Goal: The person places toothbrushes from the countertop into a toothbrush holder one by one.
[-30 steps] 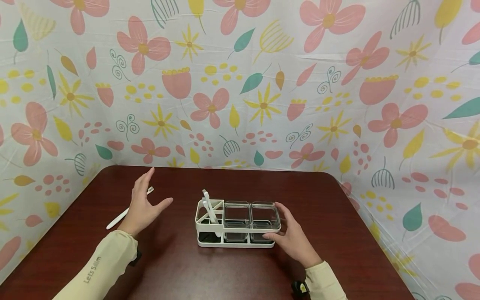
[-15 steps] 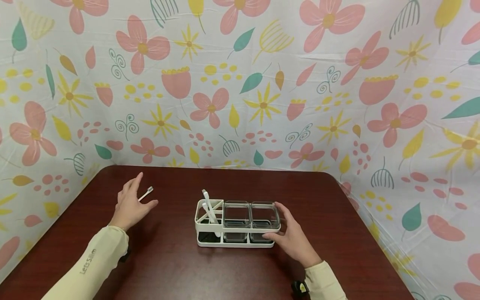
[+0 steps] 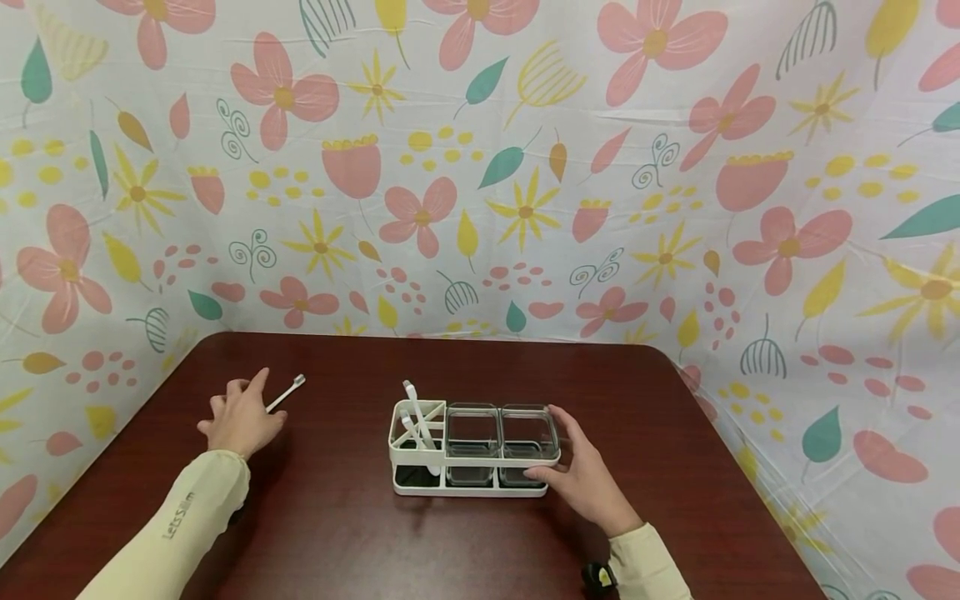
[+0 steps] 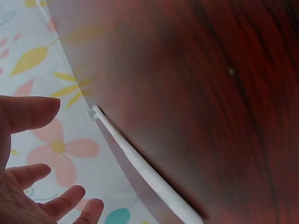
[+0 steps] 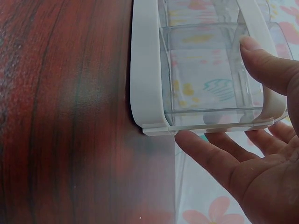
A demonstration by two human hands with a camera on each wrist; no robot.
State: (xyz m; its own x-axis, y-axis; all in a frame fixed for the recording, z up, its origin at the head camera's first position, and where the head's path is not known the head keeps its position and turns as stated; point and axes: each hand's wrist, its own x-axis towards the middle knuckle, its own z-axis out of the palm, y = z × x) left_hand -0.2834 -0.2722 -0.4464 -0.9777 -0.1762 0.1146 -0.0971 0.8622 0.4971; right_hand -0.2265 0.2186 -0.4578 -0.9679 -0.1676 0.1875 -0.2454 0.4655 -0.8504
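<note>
A white toothbrush (image 3: 287,394) lies on the table's left side, its head pointing to the far right. My left hand (image 3: 242,419) hovers over its handle with fingers spread and lightly bent. In the left wrist view, that hand (image 4: 35,186) is apart from the toothbrush (image 4: 152,176). A white toothbrush holder (image 3: 472,460) stands upright mid-table. My right hand (image 3: 588,479) grips its right end, thumb on the front rail and fingers against the end, as the right wrist view of the holder (image 5: 145,70) also shows. Two white toothbrushes (image 3: 422,421) lean in its left compartment.
Two clear cups (image 3: 474,429) sit side by side in the holder's middle and right compartments. The dark red-brown table (image 3: 360,542) has rounded far corners. A flower-print cloth (image 3: 480,208) hangs behind it and along its sides.
My left hand has moved left and lower, over the toothbrush handle, and its fingers have bent more. The toothbrush, the holder and my right hand stay in place.
</note>
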